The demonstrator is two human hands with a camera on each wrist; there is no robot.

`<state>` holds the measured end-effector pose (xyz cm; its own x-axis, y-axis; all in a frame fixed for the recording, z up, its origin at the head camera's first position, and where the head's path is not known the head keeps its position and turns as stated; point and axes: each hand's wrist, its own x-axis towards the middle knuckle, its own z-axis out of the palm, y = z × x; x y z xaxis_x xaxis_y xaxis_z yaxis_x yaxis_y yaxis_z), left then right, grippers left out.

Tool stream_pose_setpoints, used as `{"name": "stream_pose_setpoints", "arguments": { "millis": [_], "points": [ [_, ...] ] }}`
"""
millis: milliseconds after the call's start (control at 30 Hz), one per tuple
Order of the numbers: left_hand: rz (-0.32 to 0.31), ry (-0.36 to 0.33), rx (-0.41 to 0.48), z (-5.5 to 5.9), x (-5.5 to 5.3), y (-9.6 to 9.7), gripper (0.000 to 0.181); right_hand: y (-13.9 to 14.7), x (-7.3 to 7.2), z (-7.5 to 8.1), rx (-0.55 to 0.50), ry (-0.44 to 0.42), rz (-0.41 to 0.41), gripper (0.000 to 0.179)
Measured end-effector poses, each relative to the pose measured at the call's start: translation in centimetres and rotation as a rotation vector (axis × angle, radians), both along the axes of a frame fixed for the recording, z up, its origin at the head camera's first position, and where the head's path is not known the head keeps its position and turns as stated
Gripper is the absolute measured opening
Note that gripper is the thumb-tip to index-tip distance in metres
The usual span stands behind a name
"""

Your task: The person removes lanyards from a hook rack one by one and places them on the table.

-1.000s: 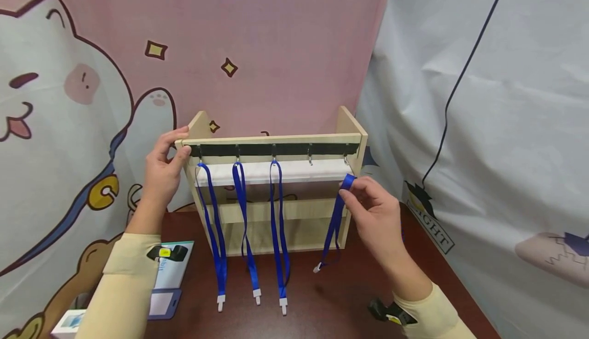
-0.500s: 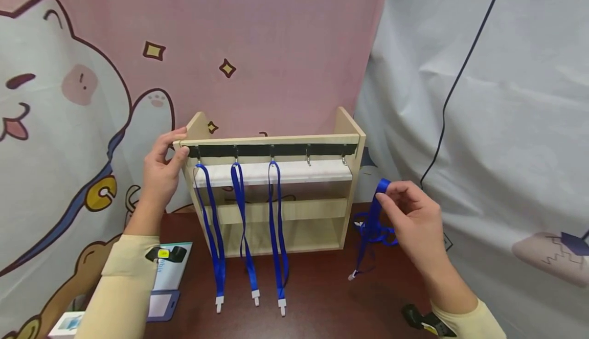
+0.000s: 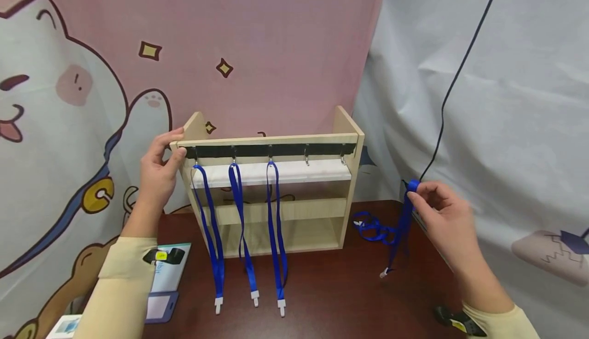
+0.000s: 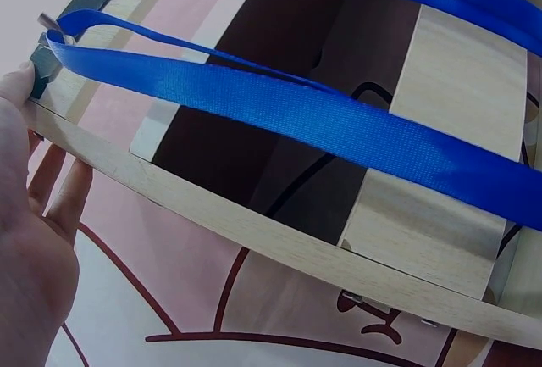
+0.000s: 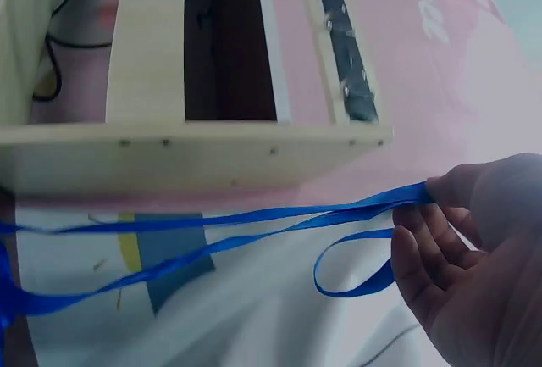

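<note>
My left hand (image 3: 158, 167) grips the upper left corner of a light wooden rack (image 3: 276, 211), thumb in front and fingers round the side. In the left wrist view a blue lanyard hangs close by that hand. Out to the rack's right, my right hand (image 3: 446, 216) pinches a blue lanyard (image 3: 403, 221) near its top loop; its white clip (image 3: 384, 272) dangles just over the table. Three blue lanyards, such as the middle lanyard (image 3: 246, 242), hang from hooks on the black strip (image 3: 290, 150). The two rightmost hooks, including the end hook (image 3: 343, 158), hold nothing.
More blue lanyard (image 3: 375, 229) lies bunched on the dark red table (image 3: 322, 298), right of the rack. A blue badge holder (image 3: 161, 307), a booklet (image 3: 172, 270) and a white box (image 3: 64, 326) lie at the left. Printed cloth surrounds the table behind and at the right.
My right hand has moved right, away from the rack's right end, carrying the lanyard with it. The bunched lanyard on the table has come into fuller view. My left hand keeps its grip.
</note>
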<state>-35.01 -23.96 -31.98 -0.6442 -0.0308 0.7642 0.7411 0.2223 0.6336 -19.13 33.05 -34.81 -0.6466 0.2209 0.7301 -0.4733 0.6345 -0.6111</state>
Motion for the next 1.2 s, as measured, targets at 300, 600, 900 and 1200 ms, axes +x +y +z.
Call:
{"name": "stream_pose_setpoints", "arguments": {
  "millis": [300, 600, 900, 1200],
  "points": [
    [0.011, -0.004, -0.009, 0.0, 0.2, 0.0, 0.033, 4.3, -1.5, -0.9, 0.234, 0.116, 0.052, 0.026],
    [0.015, 0.003, -0.011, 0.1, 0.2, 0.1, 0.032, 6.8, -2.4, -1.2, 0.271, 0.119, 0.002, 0.022],
    [0.001, 0.011, 0.013, 0.0, 0.3, 0.2, 0.032, 7.7, -3.3, -2.0, 0.295, 0.071, -0.030, 0.022],
    [0.013, 0.000, -0.002, 0.0, 0.2, 0.1, 0.033, 7.4, -3.7, -3.6, 0.299, 0.048, -0.011, 0.024]
  ]
}}
